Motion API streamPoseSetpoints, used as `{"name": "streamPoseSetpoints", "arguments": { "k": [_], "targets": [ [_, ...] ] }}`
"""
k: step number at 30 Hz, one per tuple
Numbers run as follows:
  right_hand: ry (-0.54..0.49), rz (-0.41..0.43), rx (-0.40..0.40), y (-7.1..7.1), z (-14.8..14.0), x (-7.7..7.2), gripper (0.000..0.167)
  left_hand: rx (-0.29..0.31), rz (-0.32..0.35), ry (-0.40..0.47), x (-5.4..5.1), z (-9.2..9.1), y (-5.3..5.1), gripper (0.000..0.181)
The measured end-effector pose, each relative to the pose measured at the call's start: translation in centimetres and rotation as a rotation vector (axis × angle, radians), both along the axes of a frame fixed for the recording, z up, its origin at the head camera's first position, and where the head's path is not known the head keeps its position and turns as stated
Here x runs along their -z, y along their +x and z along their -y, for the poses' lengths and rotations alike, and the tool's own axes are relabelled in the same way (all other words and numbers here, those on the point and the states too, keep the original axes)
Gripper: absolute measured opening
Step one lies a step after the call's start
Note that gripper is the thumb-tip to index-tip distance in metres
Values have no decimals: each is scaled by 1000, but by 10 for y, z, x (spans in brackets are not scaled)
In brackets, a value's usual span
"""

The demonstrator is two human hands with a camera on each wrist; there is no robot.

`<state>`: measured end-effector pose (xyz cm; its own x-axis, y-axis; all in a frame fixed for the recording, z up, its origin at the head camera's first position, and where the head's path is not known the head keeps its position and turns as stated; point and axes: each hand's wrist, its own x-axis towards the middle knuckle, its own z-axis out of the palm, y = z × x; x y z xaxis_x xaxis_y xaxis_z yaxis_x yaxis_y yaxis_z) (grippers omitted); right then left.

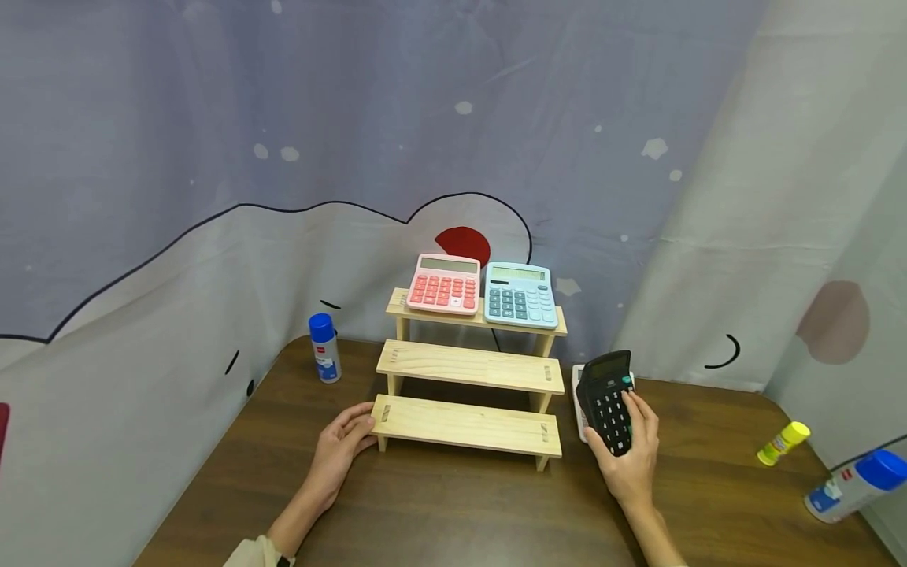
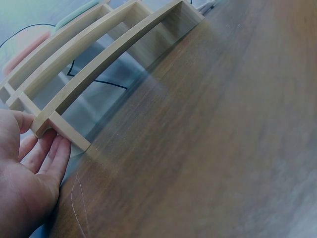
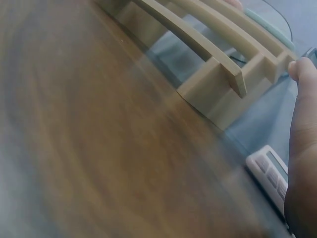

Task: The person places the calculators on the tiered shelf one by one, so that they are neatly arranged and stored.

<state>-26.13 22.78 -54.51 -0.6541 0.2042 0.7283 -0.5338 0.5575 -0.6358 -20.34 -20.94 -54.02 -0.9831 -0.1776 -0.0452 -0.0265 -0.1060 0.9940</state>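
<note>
A three-step wooden rack (image 1: 468, 425) stands on the table, with a pink calculator (image 1: 444, 285) and a light blue calculator (image 1: 520, 295) leaning side by side on its top step. My left hand (image 1: 338, 450) grips the left end of the lowest step; in the left wrist view the thumb of that hand (image 2: 29, 168) is at the board's end and the fingers are beneath. My right hand (image 1: 631, 457) holds a black calculator (image 1: 611, 409) by its sides, tilted, right of the rack. Behind it a white calculator (image 1: 578, 402) is partly hidden; it also shows in the right wrist view (image 3: 270, 173).
A blue-capped bottle (image 1: 325, 350) stands left of the rack on the brown table (image 1: 453, 520). At the right are a yellow glue stick (image 1: 782, 443) and another blue-capped bottle (image 1: 853, 487). A printed curtain (image 1: 425, 118) hangs behind the table.
</note>
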Motion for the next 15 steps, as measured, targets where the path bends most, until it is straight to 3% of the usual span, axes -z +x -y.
{"name": "streamPoseSetpoints", "arguments": {
  "k": [9, 15],
  "targets": [
    [14, 1, -54, 9, 14, -4, 85, 9, -6, -3, 0, 1, 0, 44],
    [63, -62, -117, 14, 30, -11, 87, 2, -7, 0, 1, 0, 1, 43]
  ]
}}
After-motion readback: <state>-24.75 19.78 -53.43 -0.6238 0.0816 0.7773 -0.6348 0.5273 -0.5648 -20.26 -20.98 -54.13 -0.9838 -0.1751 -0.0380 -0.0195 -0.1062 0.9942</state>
